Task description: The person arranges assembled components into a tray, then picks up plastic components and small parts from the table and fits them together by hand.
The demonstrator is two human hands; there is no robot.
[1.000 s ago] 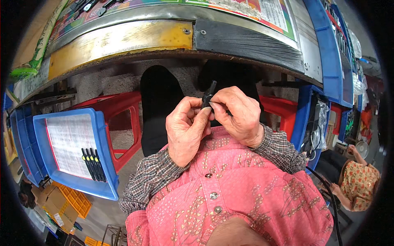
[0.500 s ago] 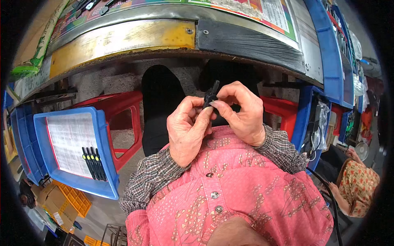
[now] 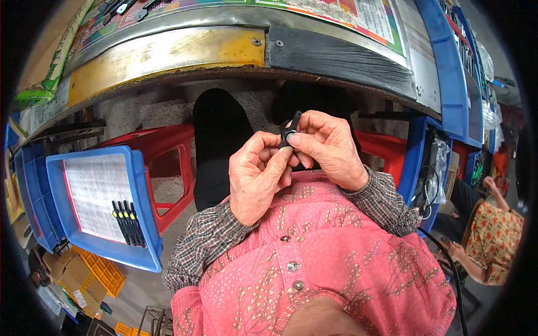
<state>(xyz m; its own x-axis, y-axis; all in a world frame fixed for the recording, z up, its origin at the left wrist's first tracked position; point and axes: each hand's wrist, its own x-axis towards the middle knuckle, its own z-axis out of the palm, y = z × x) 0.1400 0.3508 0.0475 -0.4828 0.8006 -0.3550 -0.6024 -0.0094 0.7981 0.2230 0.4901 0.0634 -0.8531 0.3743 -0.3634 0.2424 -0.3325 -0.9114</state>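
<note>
In front of my chest, above my lap, both hands meet on a slim black stick-like part (image 3: 295, 119) with a round middle. My left hand (image 3: 255, 179) pinches its lower end between thumb and fingers. The thumb and fingers of my right hand (image 3: 330, 148) close on the round middle, where a small pale edge shows. The upper end of the part points up and slightly right; its lower end is hidden by my fingers. Several slim black parts with yellow-green dots (image 3: 128, 223) lie side by side in a blue tray (image 3: 103, 246) on the left.
A metal-edged workbench (image 3: 168, 47) runs across the far side, with black pieces (image 3: 120, 7) on top. Red stools (image 3: 182, 162) stand beside my legs. Blue bins (image 3: 454, 84) line the right. A cardboard box (image 3: 84, 280) stands lower left. Another person (image 3: 490, 241) sits at right.
My right hand has shifted slightly, its thumb now pressing on the round middle and its fingers more curled. The part stays between both hands. The person at right has raised an arm.
</note>
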